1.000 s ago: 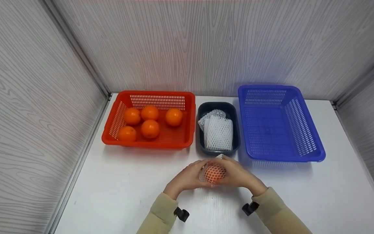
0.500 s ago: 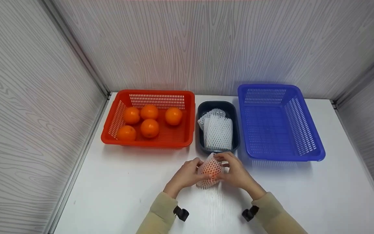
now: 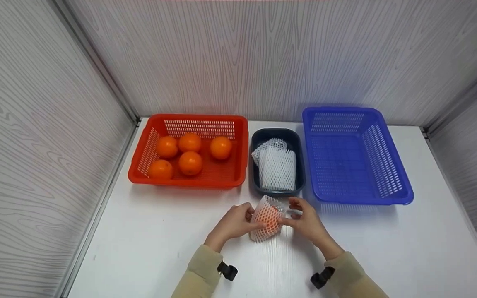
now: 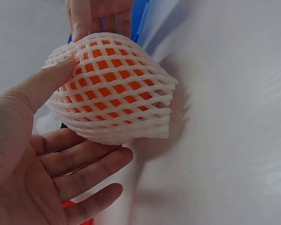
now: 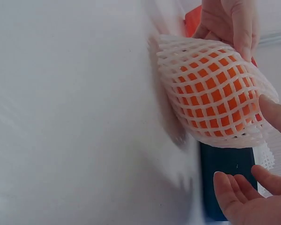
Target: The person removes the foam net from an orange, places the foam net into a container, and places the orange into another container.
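Note:
In front of me, just over the white table, is an orange in a white foam net sleeve [image 3: 268, 223], whose ends stick out past the fruit. My left hand [image 3: 234, 223] holds it from the left; the left wrist view shows the thumb on one side of the net [image 4: 107, 89] and fingers on the other. On the right, my right hand [image 3: 308, 223] touches the net with its thumb. Its other fingers [image 5: 234, 187] stand away from the sleeve, loosely bent, as the right wrist view shows.
A red basket [image 3: 201, 182] with several bare oranges [image 3: 190, 163] stands at the back left. Beside it, a dark blue tub [image 3: 256, 182] holds more foam net sleeves [image 3: 279, 169]. To the right is an empty-looking blue basket [image 3: 340, 165]. Wood-patterned walls [image 3: 238, 62] enclose the table.
Both hands were round the netted orange. The right hand's fingers have drawn away to the right, leaving its thumb on the net. The sleeve now shows more fully, tilted in the left hand.

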### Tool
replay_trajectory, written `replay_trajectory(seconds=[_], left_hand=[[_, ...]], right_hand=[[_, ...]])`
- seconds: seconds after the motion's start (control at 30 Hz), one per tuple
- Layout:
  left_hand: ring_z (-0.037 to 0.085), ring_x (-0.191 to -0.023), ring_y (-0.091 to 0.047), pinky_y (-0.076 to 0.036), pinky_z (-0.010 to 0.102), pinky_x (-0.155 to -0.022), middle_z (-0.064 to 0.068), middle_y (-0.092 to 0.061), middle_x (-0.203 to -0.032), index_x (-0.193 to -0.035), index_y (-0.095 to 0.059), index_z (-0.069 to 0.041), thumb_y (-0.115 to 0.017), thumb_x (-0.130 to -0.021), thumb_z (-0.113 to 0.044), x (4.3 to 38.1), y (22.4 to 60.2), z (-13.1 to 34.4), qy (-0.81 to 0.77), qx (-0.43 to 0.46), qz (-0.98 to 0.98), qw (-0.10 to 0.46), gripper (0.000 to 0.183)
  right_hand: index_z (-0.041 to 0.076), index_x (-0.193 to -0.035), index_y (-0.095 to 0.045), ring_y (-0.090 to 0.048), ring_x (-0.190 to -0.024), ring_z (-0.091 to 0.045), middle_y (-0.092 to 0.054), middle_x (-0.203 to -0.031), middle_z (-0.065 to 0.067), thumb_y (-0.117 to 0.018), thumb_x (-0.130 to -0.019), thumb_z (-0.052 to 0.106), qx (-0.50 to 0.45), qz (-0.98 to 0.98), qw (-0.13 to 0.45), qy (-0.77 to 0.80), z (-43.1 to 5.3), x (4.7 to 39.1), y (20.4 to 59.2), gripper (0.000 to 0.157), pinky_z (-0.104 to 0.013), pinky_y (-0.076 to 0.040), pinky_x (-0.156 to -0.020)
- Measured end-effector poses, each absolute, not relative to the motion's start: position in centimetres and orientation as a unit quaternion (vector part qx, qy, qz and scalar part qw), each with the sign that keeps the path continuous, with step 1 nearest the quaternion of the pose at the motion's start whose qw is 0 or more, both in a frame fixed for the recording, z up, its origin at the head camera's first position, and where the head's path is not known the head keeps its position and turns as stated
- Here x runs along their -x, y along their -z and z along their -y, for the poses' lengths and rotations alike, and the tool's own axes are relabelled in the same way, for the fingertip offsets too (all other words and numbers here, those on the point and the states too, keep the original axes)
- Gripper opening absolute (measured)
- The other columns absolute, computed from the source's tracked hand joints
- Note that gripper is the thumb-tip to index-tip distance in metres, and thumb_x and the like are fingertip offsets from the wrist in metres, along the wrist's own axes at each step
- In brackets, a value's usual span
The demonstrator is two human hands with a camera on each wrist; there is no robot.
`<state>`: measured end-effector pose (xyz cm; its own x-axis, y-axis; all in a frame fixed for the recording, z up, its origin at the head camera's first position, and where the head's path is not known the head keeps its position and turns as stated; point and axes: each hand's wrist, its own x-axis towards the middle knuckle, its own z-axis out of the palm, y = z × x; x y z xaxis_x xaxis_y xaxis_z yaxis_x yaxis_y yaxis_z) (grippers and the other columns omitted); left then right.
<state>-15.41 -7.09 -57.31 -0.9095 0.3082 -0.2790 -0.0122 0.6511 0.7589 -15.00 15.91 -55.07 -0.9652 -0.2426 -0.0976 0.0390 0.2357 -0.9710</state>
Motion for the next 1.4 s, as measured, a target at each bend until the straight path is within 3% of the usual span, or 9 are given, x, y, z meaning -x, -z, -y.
replay_trajectory(seconds=[0.1,0.27,0.37,0.57,0.73,0.93,1.17,1.3,1.4], left_hand=[[0.013,-0.069,-0.053,-0.045,0.029,-0.059,-0.005,-0.057,-0.077,-0.1,-0.053,-0.015,-0.07,-0.066,-0.059,15.4,57.2,7.1,-0.408,-0.074,-0.886,0.205,0.058],[0.014,-0.073,-0.051,-0.045,0.03,-0.058,-0.006,-0.057,-0.075,-0.127,-0.047,-0.018,-0.068,-0.069,-0.058,15.4,57.3,7.0,-0.414,-0.082,-0.884,0.2,0.074],[0.014,-0.069,-0.05,-0.044,0.03,-0.054,-0.004,-0.055,-0.074,-0.129,-0.049,-0.02,-0.066,-0.072,-0.056,15.5,57.5,6.9,-0.423,-0.094,-0.879,0.198,0.07],[0.014,-0.065,-0.055,-0.046,0.031,-0.055,-0.003,-0.059,-0.076,-0.122,-0.051,-0.018,-0.065,-0.076,-0.053,15.6,57.6,6.6,-0.459,-0.103,-0.859,0.201,0.06],[0.013,-0.084,-0.058,-0.05,0.03,-0.068,-0.001,-0.061,-0.098,-0.121,-0.05,-0.017,-0.065,-0.077,-0.05,15.7,57.6,6.4,-0.48,-0.106,-0.849,0.196,0.057],[0.013,-0.101,-0.055,-0.046,0.029,-0.082,-0.002,-0.055,-0.12,-0.132,-0.047,-0.016,-0.064,-0.08,-0.047,15.8,57.9,5.9,-0.494,-0.125,-0.841,0.18,0.063],[0.011,-0.101,-0.055,-0.047,0.03,-0.082,-0.002,-0.058,-0.115,-0.121,-0.059,-0.016,-0.067,-0.081,-0.038,16.2,57.8,5.2,-0.522,-0.134,-0.833,0.123,0.046],[0.013,-0.102,-0.055,-0.046,0.033,-0.083,-0.002,-0.062,-0.108,-0.106,-0.069,-0.013,-0.067,-0.081,-0.033,16.4,57.6,4.8,-0.506,-0.15,-0.847,0.059,0.031],[0.014,-0.097,-0.057,-0.046,0.033,-0.083,-0.001,-0.064,-0.102,-0.098,-0.072,-0.01,-0.068,-0.081,-0.028,16.6,57.4,4.5,-0.492,-0.162,-0.855,0.02,0.025]], right_hand=[[-0.012,-0.127,-0.042,-0.045,-0.111,-0.043,-0.047,-0.121,-0.029,-0.075,-0.072,0.004,0.067,-0.774,0.152,0.611,-16.1,15.0,55.2,0.066,-0.051,-0.038,-0.091],[-0.007,-0.125,-0.048,-0.051,-0.109,-0.037,-0.05,-0.123,-0.023,-0.069,-0.08,0.011,0.089,-0.755,0.243,0.602,-16.2,15.1,55.5,0.054,-0.041,-0.044,-0.086],[-0.007,-0.126,-0.047,-0.052,-0.107,-0.035,-0.047,-0.126,-0.023,-0.068,-0.081,0.011,0.072,-0.732,0.265,0.624,-16.0,15.2,55.6,0.052,-0.04,-0.046,-0.084],[-0.005,-0.124,-0.051,-0.055,-0.101,-0.034,-0.054,-0.117,-0.021,-0.072,-0.077,0.011,0.055,-0.745,0.214,0.63,-15.7,15.5,55.2,0.054,-0.04,-0.049,-0.077],[-0.005,-0.12,-0.055,-0.054,-0.1,-0.036,-0.056,-0.114,-0.019,-0.074,-0.074,0.007,0.087,-0.766,0.178,0.611,-15.7,15.6,55.0,0.051,-0.038,-0.049,-0.078],[-0.005,-0.103,-0.065,-0.054,-0.101,-0.031,-0.061,-0.107,-0.017,-0.074,-0.073,0.004,0.088,-0.775,0.138,0.611,-15.6,15.6,55.2,0.033,-0.041,-0.045,-0.085],[-0.008,-0.084,-0.068,-0.057,-0.095,-0.026,-0.063,-0.099,-0.019,-0.072,-0.074,0.0,0.061,-0.76,0.095,0.64,-15.2,16.0,55.4,0.014,-0.029,-0.048,-0.075],[-0.007,-0.09,-0.067,-0.059,-0.089,-0.025,-0.065,-0.092,-0.017,-0.069,-0.077,0.001,0.063,-0.756,0.098,0.644,-15.2,16.0,55.7,0.016,-0.025,-0.049,-0.071],[-0.008,-0.099,-0.064,-0.057,-0.093,-0.028,-0.063,-0.097,-0.017,-0.068,-0.079,0.002,0.069,-0.753,0.111,0.645,-15.2,16.0,55.8,0.023,-0.029,-0.049,-0.076]])
